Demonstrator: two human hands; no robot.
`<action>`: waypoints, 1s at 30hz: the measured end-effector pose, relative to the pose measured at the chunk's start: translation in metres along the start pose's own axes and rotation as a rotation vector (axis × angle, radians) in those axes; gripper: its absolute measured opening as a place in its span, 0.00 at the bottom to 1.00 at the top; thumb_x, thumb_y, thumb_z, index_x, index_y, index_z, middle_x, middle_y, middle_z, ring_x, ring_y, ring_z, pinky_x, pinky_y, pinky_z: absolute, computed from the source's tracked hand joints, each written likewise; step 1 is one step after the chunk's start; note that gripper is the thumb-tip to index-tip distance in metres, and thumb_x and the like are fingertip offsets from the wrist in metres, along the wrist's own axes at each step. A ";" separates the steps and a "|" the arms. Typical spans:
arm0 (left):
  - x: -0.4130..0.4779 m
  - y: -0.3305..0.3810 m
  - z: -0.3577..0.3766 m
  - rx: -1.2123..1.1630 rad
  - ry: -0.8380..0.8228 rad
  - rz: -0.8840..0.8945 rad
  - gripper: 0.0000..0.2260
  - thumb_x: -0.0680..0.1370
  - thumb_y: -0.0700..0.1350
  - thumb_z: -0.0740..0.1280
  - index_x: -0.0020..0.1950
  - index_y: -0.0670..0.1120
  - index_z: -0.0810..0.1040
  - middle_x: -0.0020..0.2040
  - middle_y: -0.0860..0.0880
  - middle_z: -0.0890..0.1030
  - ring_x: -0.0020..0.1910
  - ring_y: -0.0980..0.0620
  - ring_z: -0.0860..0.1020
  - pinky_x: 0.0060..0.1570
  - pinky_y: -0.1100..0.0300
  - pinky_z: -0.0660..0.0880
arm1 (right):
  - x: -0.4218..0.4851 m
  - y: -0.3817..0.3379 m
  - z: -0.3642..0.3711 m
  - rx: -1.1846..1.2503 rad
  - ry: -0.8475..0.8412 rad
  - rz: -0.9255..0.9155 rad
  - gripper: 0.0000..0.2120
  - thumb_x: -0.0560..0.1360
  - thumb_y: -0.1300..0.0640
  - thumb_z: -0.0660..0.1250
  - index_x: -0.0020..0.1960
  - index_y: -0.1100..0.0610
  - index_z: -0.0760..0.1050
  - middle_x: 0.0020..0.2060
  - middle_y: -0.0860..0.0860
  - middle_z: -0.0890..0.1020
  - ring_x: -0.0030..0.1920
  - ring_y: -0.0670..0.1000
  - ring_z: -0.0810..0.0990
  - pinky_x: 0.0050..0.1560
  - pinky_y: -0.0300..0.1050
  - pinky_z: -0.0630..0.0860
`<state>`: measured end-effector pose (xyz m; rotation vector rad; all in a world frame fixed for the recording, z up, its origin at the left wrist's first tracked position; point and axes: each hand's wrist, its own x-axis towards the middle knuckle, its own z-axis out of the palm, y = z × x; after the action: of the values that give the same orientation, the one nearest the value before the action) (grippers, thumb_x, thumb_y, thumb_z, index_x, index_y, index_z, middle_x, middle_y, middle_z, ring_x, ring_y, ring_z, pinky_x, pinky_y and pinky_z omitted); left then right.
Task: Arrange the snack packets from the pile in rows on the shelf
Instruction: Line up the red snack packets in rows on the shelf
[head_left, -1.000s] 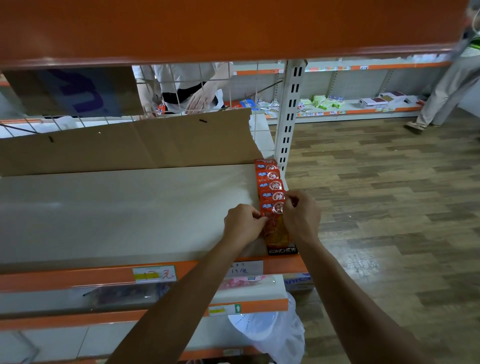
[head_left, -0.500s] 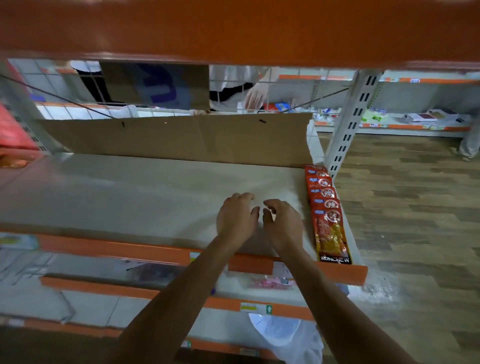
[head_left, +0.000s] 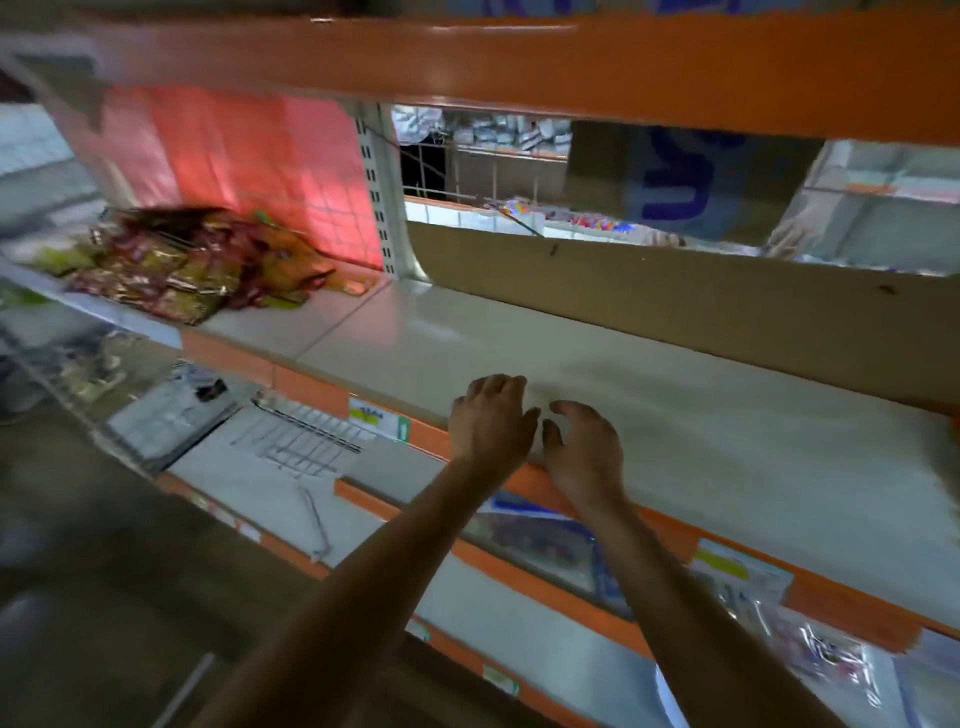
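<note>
**1. Task item.** The pile of snack packets (head_left: 187, 260) lies on the left bay of the shelf (head_left: 701, 431), against the red mesh panel (head_left: 234, 156) and left of the upright post (head_left: 382, 208). The packets are heaped in no order, and blur hides their print. No finished row is in view.

**2. Hands.** The left hand (head_left: 491, 415) and right hand (head_left: 584, 452) are close together over the front of the right bay, well apart from the pile. Both are empty, with the fingers loosely curled and enclosing nothing. The right hand's heel lies over the orange front lip (head_left: 311, 388). I cannot tell whether either hand touches the board.

**3. Step in hand.** I judge this to be the fetch stage, because no packet is held and the camera faces the pile.

**4. Next move.** It calls for a reach leftward and back, past the upright post, to take packets off the top of the heap. The wrappers look glossy, so I expect them to slide. I would take a firm pinch on an edge seam.

**5. Surroundings.** A cardboard sheet (head_left: 701, 306) stands along the back of the right bay. The upper shelf edge (head_left: 519, 62) hangs above and limits headroom for the reach. A wire rack (head_left: 306, 441) lies on the level below.
</note>
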<state>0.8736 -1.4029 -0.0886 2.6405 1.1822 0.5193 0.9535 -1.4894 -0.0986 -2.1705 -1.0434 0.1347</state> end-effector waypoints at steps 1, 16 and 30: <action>0.001 -0.014 -0.005 0.003 0.002 -0.011 0.21 0.79 0.54 0.62 0.70 0.48 0.69 0.68 0.47 0.73 0.68 0.46 0.69 0.63 0.50 0.68 | 0.002 -0.011 0.010 0.002 -0.009 -0.012 0.15 0.78 0.56 0.62 0.64 0.58 0.76 0.62 0.53 0.79 0.62 0.53 0.76 0.61 0.43 0.69; 0.060 -0.179 -0.049 0.036 0.030 -0.261 0.23 0.79 0.54 0.62 0.72 0.48 0.67 0.69 0.45 0.71 0.68 0.44 0.67 0.65 0.49 0.68 | 0.082 -0.136 0.144 0.042 -0.176 -0.116 0.14 0.77 0.56 0.63 0.61 0.57 0.76 0.58 0.55 0.80 0.59 0.56 0.77 0.59 0.47 0.72; 0.142 -0.304 -0.063 0.080 -0.001 -0.356 0.20 0.80 0.54 0.61 0.69 0.47 0.68 0.66 0.45 0.72 0.64 0.44 0.71 0.59 0.49 0.71 | 0.164 -0.221 0.245 0.063 -0.230 -0.156 0.14 0.78 0.54 0.63 0.62 0.55 0.77 0.57 0.52 0.81 0.56 0.53 0.78 0.52 0.40 0.70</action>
<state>0.7300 -1.0933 -0.0948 2.4082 1.6561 0.4106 0.8291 -1.1424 -0.1045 -2.0428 -1.3151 0.3465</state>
